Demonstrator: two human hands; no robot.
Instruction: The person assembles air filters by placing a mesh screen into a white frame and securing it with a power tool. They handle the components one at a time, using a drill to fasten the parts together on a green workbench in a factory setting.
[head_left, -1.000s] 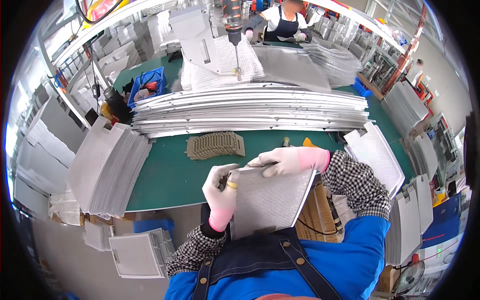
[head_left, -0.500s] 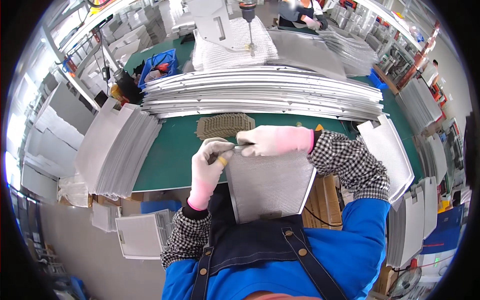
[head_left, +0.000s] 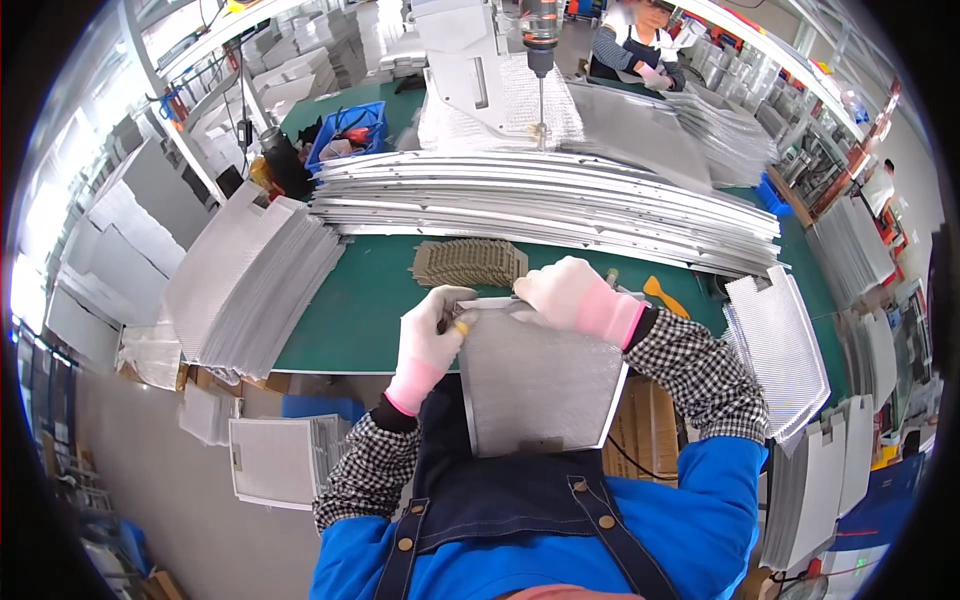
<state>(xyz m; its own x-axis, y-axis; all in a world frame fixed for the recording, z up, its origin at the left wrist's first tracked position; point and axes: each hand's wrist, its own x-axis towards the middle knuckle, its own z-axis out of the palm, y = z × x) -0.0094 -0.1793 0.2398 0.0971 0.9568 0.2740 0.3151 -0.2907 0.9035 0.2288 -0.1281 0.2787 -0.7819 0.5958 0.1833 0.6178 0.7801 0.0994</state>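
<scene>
A silver mesh panel [head_left: 540, 385] with a thin metal frame leans upright against my apron at the table's front edge. My left hand [head_left: 430, 335], in a white and pink glove with yellow on one finger, is closed in a pinch on the panel's upper left corner. Over the top edge, my right hand [head_left: 575, 298] is closed with curled fingers; whether anything small is also in them is hidden. Just beyond the hands lies a row of small grey-brown notched pieces [head_left: 470, 263]. A yellow tool [head_left: 665, 297] rests beside my right wrist.
Long metal strips [head_left: 540, 200] are piled across the green table [head_left: 325, 320]. Mesh panels [head_left: 250, 285] stand stacked at left, with more panels [head_left: 775, 350] at right. Behind are a blue bin [head_left: 350, 137] and a drill-like machine [head_left: 540, 50]. A co-worker [head_left: 640, 50] stands across.
My right hand has moved right along the panel's top edge, away from my left hand, and its fingers are now curled. The whole view has shifted slightly.
</scene>
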